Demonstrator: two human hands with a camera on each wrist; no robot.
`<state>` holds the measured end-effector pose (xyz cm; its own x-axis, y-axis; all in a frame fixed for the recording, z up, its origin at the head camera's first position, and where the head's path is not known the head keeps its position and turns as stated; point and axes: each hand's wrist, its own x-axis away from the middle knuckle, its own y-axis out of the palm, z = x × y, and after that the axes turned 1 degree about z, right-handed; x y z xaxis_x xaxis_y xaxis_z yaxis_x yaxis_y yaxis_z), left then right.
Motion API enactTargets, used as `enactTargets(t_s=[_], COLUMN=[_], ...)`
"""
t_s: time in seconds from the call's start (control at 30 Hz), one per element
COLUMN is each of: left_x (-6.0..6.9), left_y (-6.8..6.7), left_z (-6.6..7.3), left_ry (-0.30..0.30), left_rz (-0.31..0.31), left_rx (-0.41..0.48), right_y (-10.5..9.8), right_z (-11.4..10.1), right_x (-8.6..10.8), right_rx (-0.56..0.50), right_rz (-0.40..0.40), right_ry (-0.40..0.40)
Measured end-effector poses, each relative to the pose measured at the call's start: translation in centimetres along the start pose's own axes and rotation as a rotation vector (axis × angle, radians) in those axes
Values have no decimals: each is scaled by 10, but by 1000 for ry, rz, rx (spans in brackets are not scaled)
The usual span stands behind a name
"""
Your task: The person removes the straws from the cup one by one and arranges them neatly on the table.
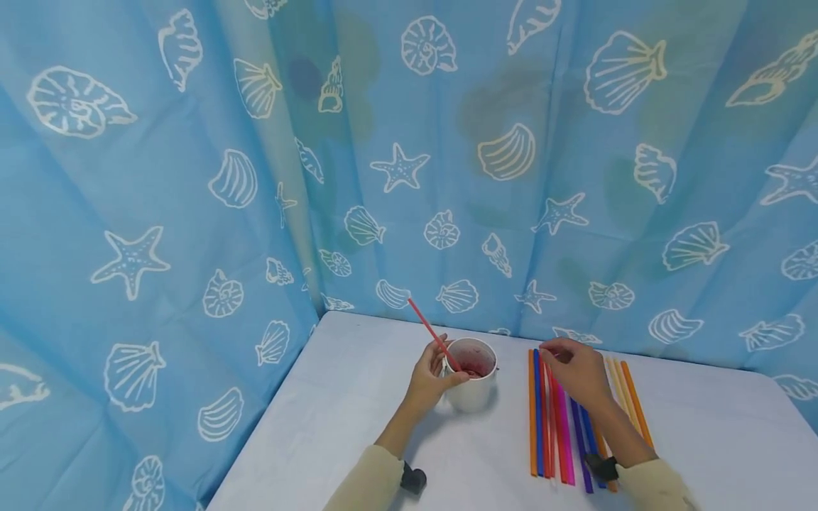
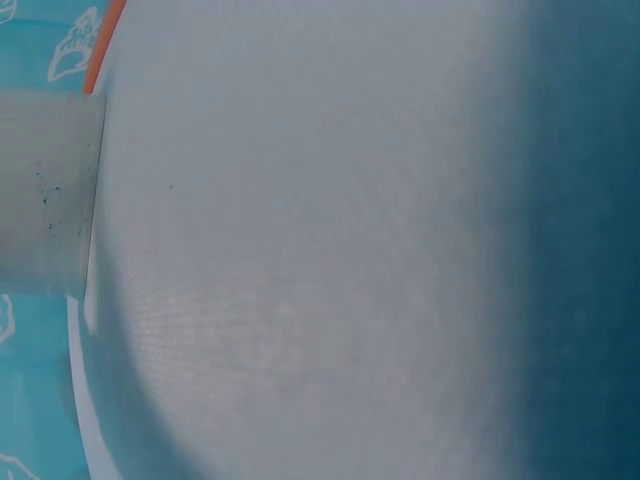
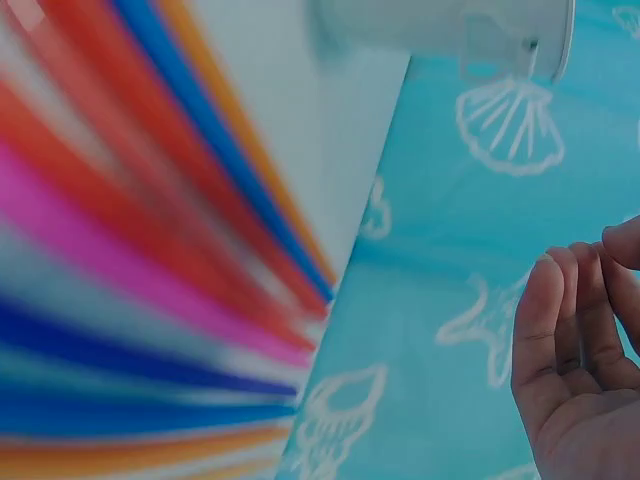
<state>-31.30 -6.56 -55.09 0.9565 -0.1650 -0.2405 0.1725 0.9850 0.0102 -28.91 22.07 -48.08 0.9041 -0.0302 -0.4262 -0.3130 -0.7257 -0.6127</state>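
In the head view my left hand [image 1: 429, 380] holds a white cup [image 1: 471, 397] from its left side, thumb at the near rim and fingers behind. A red straw [image 1: 427, 322] leans out of the cup toward the upper left, past the fingers. Reddish stuff shows inside the cup. Over the far ends of a row of coloured straws [image 1: 562, 440] hovers my right hand [image 1: 578, 369]. Its fingers are bent, thumb close to the fingertips, with nothing visible between them in the right wrist view. The left wrist view shows the cup's side [image 2: 45, 195] but no hand.
The straws, orange, blue, red, pink, purple and yellow, lie side by side on a white tabletop [image 1: 319, 426]. Blue curtains [image 1: 409, 199] with shell and starfish prints hang behind and left. On the cup's side is a small lug [image 3: 532, 45].
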Motion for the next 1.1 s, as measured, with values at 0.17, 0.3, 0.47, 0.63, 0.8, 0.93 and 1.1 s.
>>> enactTargets(t_s=[0.17, 0.3, 0.47, 0.63, 0.8, 0.93, 1.1], left_x=[0, 0, 3, 9, 5, 2, -1], left_y=[1, 1, 1, 3, 1, -1, -1], left_z=[-1, 0, 10, 25, 9, 3, 2], left_ry=[-7, -18, -35, -29, -13, -6, 17], left_rz=[4, 13, 14, 14, 20, 0, -18], left_rx=[0, -7, 1, 7, 4, -15, -59], right_y=[15, 29, 46, 57, 72, 81, 85], right_z=[-22, -34, -46, -60, -73, -80, -80], right_x=[-4, -7, -10, -13, -15, -14, -14], right_rx=[-48, -112, -194, -226, -280, -311, -300], right_rz=[-13, -40, -81, -120, -159, -179, -199], right_ry=[-13, -4, -41, -43, -87, -115, -102])
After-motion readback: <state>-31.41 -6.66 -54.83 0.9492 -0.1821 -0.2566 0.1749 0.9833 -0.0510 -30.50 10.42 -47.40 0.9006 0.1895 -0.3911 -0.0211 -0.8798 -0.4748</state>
